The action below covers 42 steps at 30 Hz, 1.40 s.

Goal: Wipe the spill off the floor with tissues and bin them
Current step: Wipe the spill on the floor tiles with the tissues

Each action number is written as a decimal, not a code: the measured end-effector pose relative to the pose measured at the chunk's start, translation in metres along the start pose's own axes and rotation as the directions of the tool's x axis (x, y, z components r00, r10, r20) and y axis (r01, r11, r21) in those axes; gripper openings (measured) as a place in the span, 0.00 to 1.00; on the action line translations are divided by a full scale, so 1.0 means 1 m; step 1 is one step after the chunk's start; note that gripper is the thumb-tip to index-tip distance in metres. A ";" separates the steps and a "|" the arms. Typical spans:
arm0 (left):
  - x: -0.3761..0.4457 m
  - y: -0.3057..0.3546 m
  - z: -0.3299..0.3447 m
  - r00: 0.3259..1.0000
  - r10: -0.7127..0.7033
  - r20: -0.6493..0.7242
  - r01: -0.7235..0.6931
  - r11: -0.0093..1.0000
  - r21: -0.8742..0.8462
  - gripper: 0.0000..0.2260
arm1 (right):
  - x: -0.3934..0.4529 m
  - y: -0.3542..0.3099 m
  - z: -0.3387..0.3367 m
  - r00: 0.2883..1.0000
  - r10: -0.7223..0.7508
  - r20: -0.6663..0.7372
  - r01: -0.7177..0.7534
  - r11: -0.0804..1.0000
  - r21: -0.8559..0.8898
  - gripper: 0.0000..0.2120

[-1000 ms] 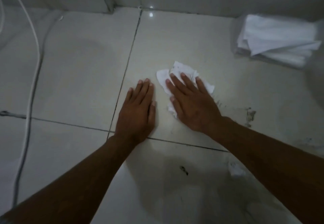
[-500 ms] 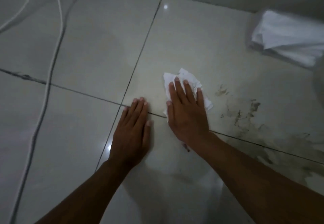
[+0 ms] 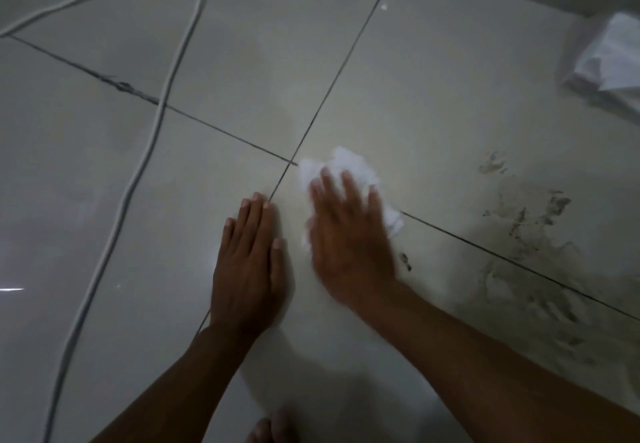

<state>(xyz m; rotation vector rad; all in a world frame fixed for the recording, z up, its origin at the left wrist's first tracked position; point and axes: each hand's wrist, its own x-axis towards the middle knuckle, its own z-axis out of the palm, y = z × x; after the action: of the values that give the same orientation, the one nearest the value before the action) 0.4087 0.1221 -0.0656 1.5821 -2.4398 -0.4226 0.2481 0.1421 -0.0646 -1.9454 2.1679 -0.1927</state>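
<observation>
A crumpled white tissue (image 3: pixel 346 165) lies on the pale tiled floor, close to where two grout lines cross. My right hand (image 3: pixel 349 241) presses flat on it with straight fingers and is blurred by motion. My left hand (image 3: pixel 249 262) rests flat on the floor just to its left, fingers together. A dirty brownish spill (image 3: pixel 530 234) smears the tiles to the right of my right hand, spreading toward the lower right. Small dark specks (image 3: pixel 405 260) lie beside my right wrist.
A pack of white tissues (image 3: pixel 609 61) lies at the far right near the wall. A white cable (image 3: pixel 138 165) runs across the floor on the left, from top to bottom. Toes of a foot (image 3: pixel 273 430) show at the bottom edge.
My right hand has slid the tissue leftward toward the grout crossing, away from the spill. The view has shifted, so the tissue pack now sits at the far right edge.
</observation>
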 end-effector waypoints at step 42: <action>0.042 0.047 0.018 0.923 0.340 0.178 -0.343 0.939 -0.014 0.25 | -0.106 0.059 -0.006 1.000 -0.006 -0.028 0.005 0.999 -0.040 0.26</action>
<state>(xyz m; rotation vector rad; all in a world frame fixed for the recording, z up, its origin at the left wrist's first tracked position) 0.3456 0.1039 -0.0661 1.1284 -2.7896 -0.4981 0.2001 0.2541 -0.0653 -1.9814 2.2009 -0.1796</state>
